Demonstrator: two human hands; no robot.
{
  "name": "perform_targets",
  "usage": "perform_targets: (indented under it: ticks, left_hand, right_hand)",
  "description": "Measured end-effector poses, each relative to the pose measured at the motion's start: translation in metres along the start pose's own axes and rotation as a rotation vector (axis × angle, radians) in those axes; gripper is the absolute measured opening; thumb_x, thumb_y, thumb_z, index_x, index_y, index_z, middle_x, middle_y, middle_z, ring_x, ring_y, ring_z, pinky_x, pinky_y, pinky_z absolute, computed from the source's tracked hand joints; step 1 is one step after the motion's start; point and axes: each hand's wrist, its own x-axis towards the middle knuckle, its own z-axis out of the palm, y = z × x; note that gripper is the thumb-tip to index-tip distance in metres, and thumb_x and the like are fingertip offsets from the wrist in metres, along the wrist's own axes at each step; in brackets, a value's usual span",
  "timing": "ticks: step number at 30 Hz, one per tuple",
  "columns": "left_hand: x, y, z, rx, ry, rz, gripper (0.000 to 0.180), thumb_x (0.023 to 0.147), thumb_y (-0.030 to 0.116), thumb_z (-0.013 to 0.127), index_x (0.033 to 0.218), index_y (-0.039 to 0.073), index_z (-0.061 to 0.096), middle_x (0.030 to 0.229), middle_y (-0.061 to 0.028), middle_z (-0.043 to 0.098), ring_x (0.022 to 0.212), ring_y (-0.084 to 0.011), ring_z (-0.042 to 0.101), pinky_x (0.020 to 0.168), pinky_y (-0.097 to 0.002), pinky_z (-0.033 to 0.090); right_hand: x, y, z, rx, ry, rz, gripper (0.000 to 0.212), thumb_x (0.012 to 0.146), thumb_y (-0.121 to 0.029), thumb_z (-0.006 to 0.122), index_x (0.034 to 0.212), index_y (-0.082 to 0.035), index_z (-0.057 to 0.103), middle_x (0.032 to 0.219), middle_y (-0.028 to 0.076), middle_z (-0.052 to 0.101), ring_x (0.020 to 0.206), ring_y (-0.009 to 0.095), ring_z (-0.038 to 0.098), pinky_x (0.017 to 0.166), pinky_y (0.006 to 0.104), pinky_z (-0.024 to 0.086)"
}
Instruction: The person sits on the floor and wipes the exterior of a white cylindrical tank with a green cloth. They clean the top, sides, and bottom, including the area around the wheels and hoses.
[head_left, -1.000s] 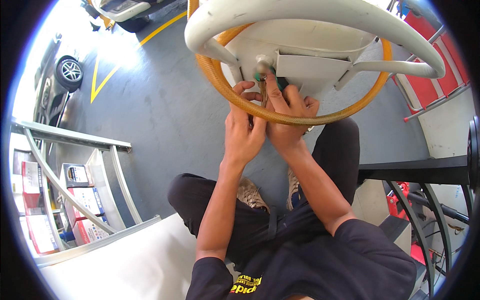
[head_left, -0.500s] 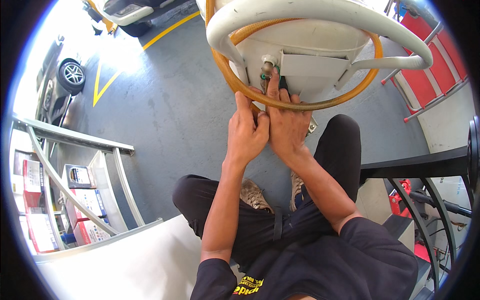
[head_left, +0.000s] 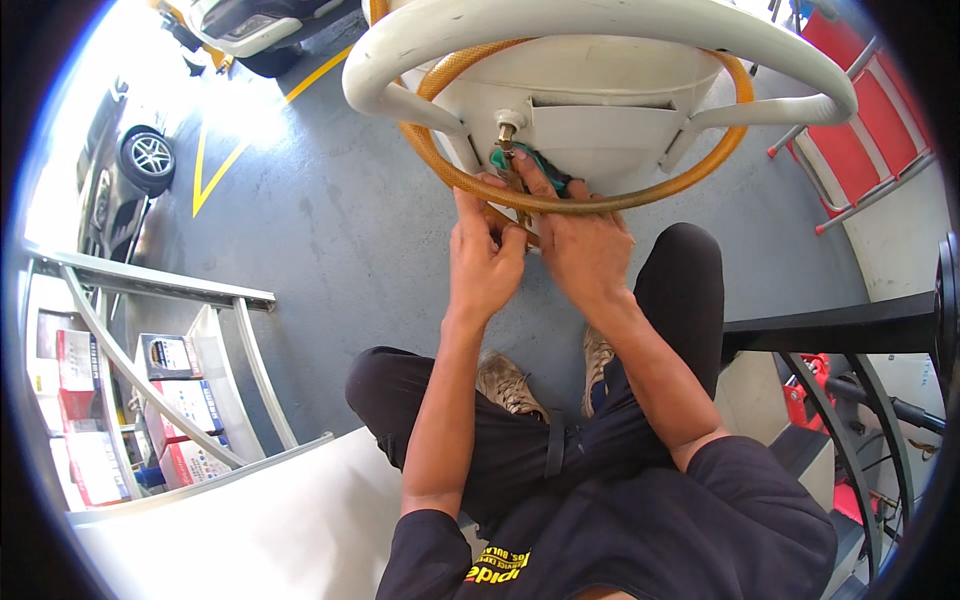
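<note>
One metal valve (head_left: 506,133) on white tank (head_left: 600,68), upper centre of frame. Left hand (head_left: 487,262) fingers curled, right hand (head_left: 588,255) index extended toward valve; grips hidden, can't tell. Apparently working valve; next likely needs steadiness.

The person shows one left hand (head_left: 485,268), one right hand (head_left: 588,256) and two shoes (head_left: 509,384); there are also one tank (head_left: 590,75), one rail (head_left: 600,18), one pocket (head_left: 600,132), one hose (head_left: 650,199) and two cars (head_left: 262,22).

Smooth grey floor (head_left: 330,240) leaves passage beside the bare left hand (head_left: 484,265); an amber braided hose (head_left: 660,196) crosses the bare right hand (head_left: 588,250); a thick white tubular rail (head_left: 600,18) arches beyond; a black-trousered knee (head_left: 682,270) bounds the right.
</note>
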Motion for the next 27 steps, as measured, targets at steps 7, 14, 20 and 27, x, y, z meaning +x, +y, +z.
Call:
perform_targets:
  ticks: [7,14,20,27]
  left_hand:
    - [-0.001,0.001,0.004,0.04,0.058,0.034,0.048,0.089,-0.007,0.057,0.135,0.002,0.045,0.096,-0.0154,0.069,0.067,-0.0194,0.062,0.063,-0.034,0.051]
    - [0.0,0.006,0.007,0.059,0.054,0.024,0.045,0.093,-0.004,0.062,0.134,0.003,0.046,0.104,-0.0127,0.068,0.07,-0.017,0.063,0.067,-0.033,0.054]
    - [0.001,0.004,0.016,0.028,0.078,0.048,0.044,0.093,-0.006,0.062,0.134,0.004,0.047,0.107,-0.0106,0.067,0.073,-0.0157,0.064,0.068,-0.0315,0.053]
    - [-0.011,0.008,0.005,0.057,0.093,-0.01,0.041,0.095,-0.005,0.061,0.133,0.004,0.047,0.105,-0.0099,0.066,0.075,-0.0155,0.064,0.067,-0.0301,0.052]
  right_hand:
    - [0.001,-0.004,0.018,0.048,0.253,0.0,0.069,0.09,-0.035,0.074,0.156,-0.039,0.054,0.104,0.008,0.056,0.087,0.028,0.065,0.073,0.0462,0.056]
    - [0.008,0.059,0.032,-0.094,0.727,-0.122,0.051,0.083,-0.035,0.082,0.133,-0.03,0.077,0.093,0.005,0.059,0.081,0.024,0.06,0.066,0.0374,0.053]
    - [0.004,0.026,0.047,0.044,0.703,-0.041,0.046,0.086,-0.038,0.081,0.131,-0.034,0.077,0.1,0.004,0.056,0.088,0.025,0.056,0.076,0.0415,0.051]
    - [0.0,0.038,0.047,-0.08,0.786,-0.071,0.055,0.082,-0.023,0.082,0.135,-0.029,0.076,0.101,0.006,0.053,0.094,0.025,0.057,0.082,0.0408,0.045]
